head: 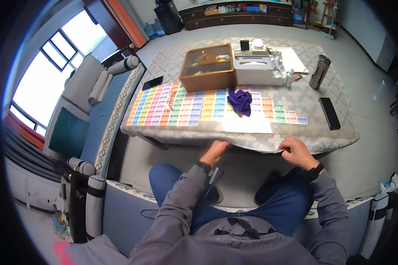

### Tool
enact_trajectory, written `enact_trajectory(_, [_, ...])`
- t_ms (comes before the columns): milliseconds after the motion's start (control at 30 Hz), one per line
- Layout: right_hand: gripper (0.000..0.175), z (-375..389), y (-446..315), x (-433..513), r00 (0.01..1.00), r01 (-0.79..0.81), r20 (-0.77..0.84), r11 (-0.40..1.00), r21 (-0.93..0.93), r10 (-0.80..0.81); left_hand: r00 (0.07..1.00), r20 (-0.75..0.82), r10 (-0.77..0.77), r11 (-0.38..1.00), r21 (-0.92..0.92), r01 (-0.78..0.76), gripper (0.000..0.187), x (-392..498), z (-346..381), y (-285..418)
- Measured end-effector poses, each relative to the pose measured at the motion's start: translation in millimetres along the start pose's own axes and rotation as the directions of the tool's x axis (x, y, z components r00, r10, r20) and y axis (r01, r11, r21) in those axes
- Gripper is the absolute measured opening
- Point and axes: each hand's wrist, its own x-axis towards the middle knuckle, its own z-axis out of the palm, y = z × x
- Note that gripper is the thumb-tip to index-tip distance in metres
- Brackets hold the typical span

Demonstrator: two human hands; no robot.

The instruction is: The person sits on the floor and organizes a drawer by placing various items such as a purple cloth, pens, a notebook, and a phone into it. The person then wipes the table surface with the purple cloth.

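A pale patterned tablecloth (305,139) covers the table before me, and its near edge hangs over the side. My left hand (218,150) grips the hanging edge near the middle. Farther right, my right hand (296,151) pinches the same edge between thumb and fingers. Between the hands the hem sags a little. Just beyond it, a crumpled purple cloth (239,101) lies on colourful printed multiplication charts (165,107). Window glare whitens part of the tabletop beside the purple cloth.
A wooden box with a clear lid (207,64), a white tissue box organizer (255,71) and a small white bottle (289,78) stand farther back. At right are a metallic tumbler (319,73) and a black smartphone (329,113); another dark phone (153,83) lies left. A sofa (102,122) flanks the table.
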Motion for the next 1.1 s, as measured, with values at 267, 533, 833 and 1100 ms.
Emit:
enact_trajectory(267, [0.018,8.1,5.8,-1.5,0.997,-0.035,0.068,0.999,-0.039,0.037,0.988,0.081,0.129,0.992,-0.021,-0.127,0.036,18.8,-19.8,-13.5])
enact_trajectory(533, [0.022,13.1,23.2,-3.9,0.991,-0.005,0.131,0.992,-0.129,0.022,0.963,0.26,-0.071,0.841,-0.504,0.198,0.022,-24.9,-71.5,3.1])
enact_trajectory(833, [0.023,10.0,24.7,9.6,0.991,-0.055,0.119,0.998,-0.037,0.059,0.9,-0.171,-0.401,0.916,-0.088,0.392,0.028,-60.2,-74.0,1.8])
enact_trajectory(1100, [0.049,14.7,-24.8,113.3,0.983,0.04,-0.177,0.997,-0.073,-0.052,0.909,0.252,-0.333,0.9,0.372,0.227,0.026,-61.4,-27.3,61.4])
